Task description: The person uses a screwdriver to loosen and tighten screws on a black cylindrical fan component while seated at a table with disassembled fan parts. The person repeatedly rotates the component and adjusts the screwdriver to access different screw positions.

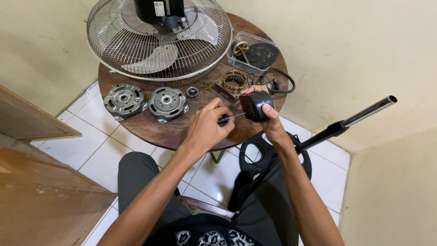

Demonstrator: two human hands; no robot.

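We grip screwdriver (226,119) in left hand (205,129), right hand (269,119) clamped on black housing (255,105) (held mid-air); tip may slip, jab palm.

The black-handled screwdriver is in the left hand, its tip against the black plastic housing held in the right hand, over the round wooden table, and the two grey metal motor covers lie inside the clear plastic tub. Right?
Not quite. The head view shows the two grey metal motor covers lying bare on the round wooden table, left of the hands; the clear plastic tub holds other parts. The rest stands: left hand holds the black-handled screwdriver, right hand the black plastic housing.
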